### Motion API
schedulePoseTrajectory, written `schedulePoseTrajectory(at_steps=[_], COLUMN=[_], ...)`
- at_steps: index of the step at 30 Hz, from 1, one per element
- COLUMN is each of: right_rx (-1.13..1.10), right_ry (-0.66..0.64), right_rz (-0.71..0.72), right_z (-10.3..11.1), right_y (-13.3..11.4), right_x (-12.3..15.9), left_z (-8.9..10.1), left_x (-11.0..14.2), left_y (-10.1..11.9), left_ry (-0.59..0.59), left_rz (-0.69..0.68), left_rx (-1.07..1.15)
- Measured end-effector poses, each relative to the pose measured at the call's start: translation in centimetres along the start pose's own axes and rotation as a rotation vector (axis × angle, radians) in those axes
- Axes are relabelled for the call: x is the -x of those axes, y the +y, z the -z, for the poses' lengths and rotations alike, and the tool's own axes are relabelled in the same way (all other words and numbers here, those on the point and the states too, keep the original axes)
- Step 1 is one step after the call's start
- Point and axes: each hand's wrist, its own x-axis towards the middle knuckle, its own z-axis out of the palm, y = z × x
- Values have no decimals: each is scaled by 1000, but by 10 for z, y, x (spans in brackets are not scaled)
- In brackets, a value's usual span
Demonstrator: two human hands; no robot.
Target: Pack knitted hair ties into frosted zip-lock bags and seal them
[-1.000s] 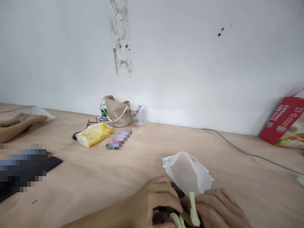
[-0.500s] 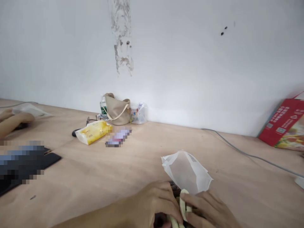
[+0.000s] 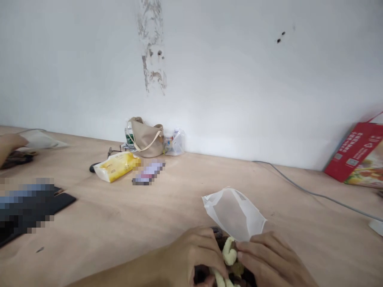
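Touches the curled cream strip (image 3: 229, 259) over the dark pile (image 3: 221, 242) with right fingers (image 3: 254, 249), near bent left fingers (image 3: 208, 257), with firmness of grip untellable, and could lose the curl by pressing too lightly.

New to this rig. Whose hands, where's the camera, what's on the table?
There's no robot: these are a person's bare left hand and right hand, seen by one head-worn camera looking forward and down. The right fingertips meet a curled pale strip; the left hand curls beside dark material. Exact grips are partly hidden. Beyond, on the wooden table, lie a translucent white pouch, a yellow-and-white pack and a beige handbag. Far left is another person's hand.
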Motion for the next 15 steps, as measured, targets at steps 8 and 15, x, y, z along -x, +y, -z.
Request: schedulePoseTrajectory(at_steps=[8,15], right_rx=[-30,-75], right_ry=[-82,-108], right_rz=[-27,-59], right_z=[-21,-23], right_y=[-9,-11], right_x=[-3,-4], left_z=[-4,3], left_x=[2,2], left_y=[-2,-1], left_ry=[108,181], left_rz=[13,161], left_rx=[88,181])
